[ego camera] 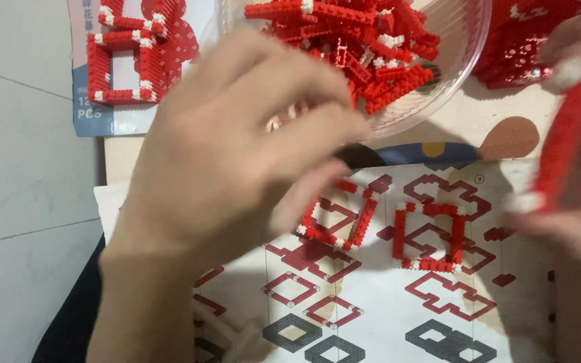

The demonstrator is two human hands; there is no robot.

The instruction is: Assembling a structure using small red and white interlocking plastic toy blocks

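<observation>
A blurred left hand (237, 148) with loosely curled, empty fingers hovers over a clear plastic bowl of red bricks (452, 87), while the right hand (573, 222) pinches a long red brick strip with white ends (563, 144); 2 assembled red frames (398, 225) lie on the printed paper instruction sheet (384, 329), many bricks unused.

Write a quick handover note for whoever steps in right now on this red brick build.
Left hand: blurred, over the table by the clear bowl of loose red bricks; whether it holds anything cannot be told.
Right hand: grip shut on a long red strip with white ends.
Done: two red frame sections lie on the instruction sheet.
Left: many bricks remain in the bowl.
</observation>
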